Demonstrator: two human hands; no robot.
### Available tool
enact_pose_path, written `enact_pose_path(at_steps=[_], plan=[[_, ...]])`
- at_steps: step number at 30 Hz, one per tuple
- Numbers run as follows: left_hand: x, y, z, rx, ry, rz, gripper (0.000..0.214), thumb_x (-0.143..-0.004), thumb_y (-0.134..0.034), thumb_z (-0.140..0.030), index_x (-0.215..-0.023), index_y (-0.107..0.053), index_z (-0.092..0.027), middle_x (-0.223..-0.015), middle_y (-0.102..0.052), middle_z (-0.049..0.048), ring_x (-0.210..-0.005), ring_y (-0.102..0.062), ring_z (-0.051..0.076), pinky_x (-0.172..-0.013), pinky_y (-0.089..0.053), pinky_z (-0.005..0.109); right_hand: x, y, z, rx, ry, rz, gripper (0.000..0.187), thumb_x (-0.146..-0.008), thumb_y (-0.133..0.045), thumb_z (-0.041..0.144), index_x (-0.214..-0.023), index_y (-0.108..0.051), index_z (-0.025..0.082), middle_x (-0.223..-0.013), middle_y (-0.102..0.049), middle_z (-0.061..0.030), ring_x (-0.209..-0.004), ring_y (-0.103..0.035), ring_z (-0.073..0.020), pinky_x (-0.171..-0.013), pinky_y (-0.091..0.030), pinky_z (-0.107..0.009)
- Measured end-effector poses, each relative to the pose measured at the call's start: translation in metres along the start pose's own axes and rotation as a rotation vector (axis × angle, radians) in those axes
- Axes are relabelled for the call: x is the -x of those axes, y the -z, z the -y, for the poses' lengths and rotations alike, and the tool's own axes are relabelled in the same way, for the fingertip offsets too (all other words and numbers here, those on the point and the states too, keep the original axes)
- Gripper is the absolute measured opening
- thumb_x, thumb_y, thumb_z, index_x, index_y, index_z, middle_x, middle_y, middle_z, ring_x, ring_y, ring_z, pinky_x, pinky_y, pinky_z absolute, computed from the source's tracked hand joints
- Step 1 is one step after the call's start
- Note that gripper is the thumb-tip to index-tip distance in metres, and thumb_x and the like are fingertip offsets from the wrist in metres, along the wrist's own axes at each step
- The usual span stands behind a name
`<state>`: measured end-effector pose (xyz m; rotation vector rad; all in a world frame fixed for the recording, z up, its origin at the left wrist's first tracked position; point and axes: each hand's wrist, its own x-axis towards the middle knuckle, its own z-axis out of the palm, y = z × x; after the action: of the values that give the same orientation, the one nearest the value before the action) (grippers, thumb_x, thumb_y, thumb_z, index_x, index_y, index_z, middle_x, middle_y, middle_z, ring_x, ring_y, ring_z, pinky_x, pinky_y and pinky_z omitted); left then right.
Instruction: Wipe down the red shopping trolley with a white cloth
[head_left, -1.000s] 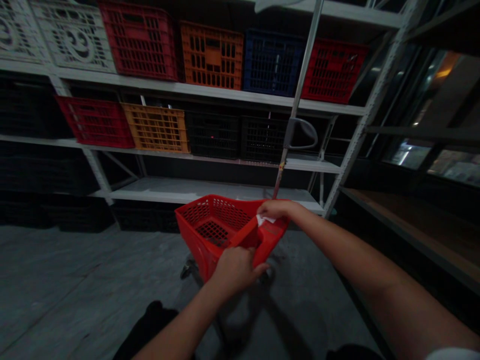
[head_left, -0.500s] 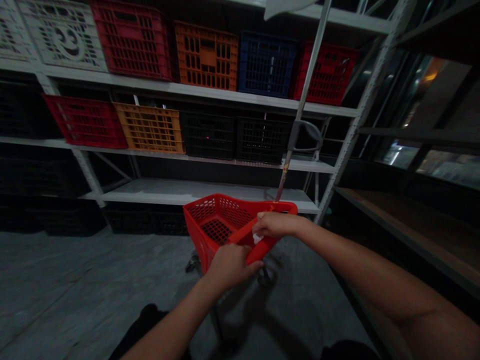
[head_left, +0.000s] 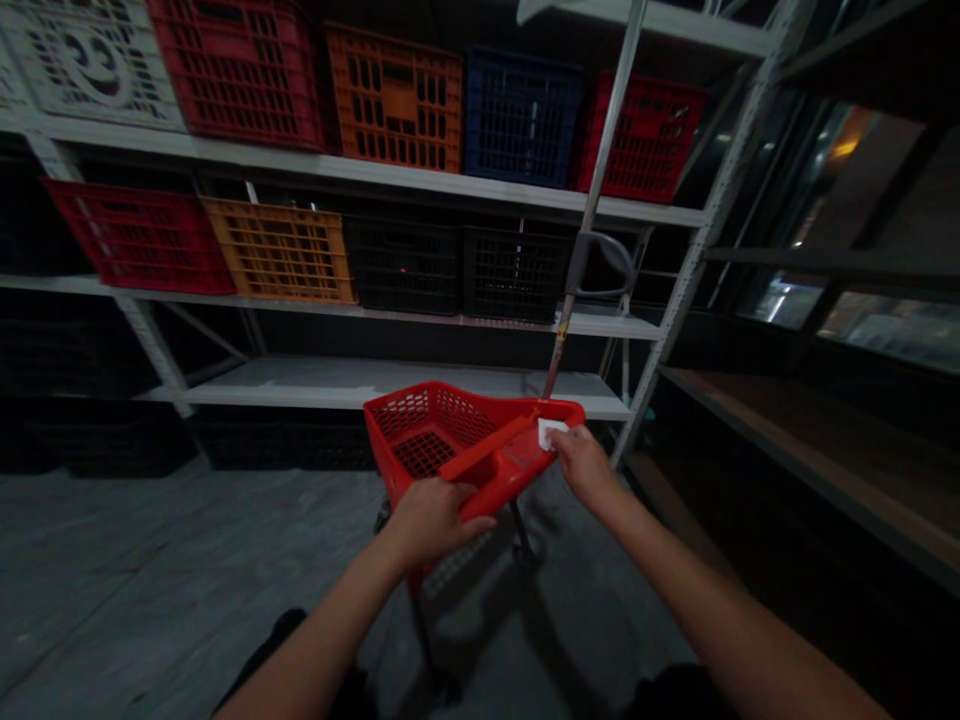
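In front of me stands a red plastic shopping cart (head_left: 387,460) with a perforated basket on dark legs with casters. My left hand (head_left: 429,520) is closed around the left part of its handle bar. Pinched in the fingers of my right hand (head_left: 589,468) is a small white wipe (head_left: 550,432), whose material I cannot make out. It lies against the flat red panel (head_left: 517,455) behind the handle, near the right end. A metal pole (head_left: 606,150) with a grey loop handle (head_left: 616,262) rises from the cart's right far corner.
White metal shelving (head_left: 397,170) holds several crates: red, orange (head_left: 397,100), blue (head_left: 521,115), yellow (head_left: 277,250) and black. At the right stands another rack with brown shelves (head_left: 810,440). Grey concrete floor (head_left: 90,570) stretches below; the scene is dim.
My right hand has slid right along the handle area, exposing more of the white wipe. My left hand keeps its hold on the bar. The view has shifted slightly.
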<state>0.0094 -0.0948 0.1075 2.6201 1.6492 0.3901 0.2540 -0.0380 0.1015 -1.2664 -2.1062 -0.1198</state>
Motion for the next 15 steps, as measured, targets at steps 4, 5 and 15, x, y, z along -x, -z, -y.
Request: enact_pose_path(at_steps=[4,5,15], plan=[[0.000,-0.002,0.011,0.011,-0.031,-0.010,0.049,-0.071,-0.039,-0.063,-0.086,-0.064,-0.024,-0.076,-0.066,0.0042,-0.070,-0.059,0.019,-0.062,-0.039,0.026,0.030,-0.030,0.046,-0.177,0.178,-0.108,0.038,-0.081,-0.038,0.008,-0.112,-0.054,0.023,-0.106,-0.059,-0.0049,-0.091,-0.045,-0.0202,-0.082,-0.041,-0.034],[0.001,-0.002,0.014,0.013,-0.041,-0.011,0.048,-0.071,-0.040,-0.062,-0.086,-0.064,-0.023,-0.075,-0.066,0.0041,-0.069,-0.059,0.018,-0.062,-0.039,0.026,0.035,-0.036,0.053,-0.209,0.223,-0.124,0.040,-0.081,-0.038,0.007,-0.114,-0.053,0.024,-0.112,-0.057,-0.0040,-0.093,-0.045,-0.0205,-0.083,-0.041,-0.036],[0.005,0.014,0.043,0.120,-0.066,0.074,0.047,-0.069,-0.044,-0.062,-0.086,-0.064,-0.023,-0.071,-0.065,0.0008,-0.062,-0.056,0.014,-0.058,-0.038,0.022,0.020,-0.049,-0.015,-0.248,-0.061,-0.459,0.035,-0.081,-0.038,0.009,-0.108,-0.058,0.021,-0.108,-0.058,-0.0070,-0.092,-0.047,-0.0188,-0.086,-0.040,-0.038]])
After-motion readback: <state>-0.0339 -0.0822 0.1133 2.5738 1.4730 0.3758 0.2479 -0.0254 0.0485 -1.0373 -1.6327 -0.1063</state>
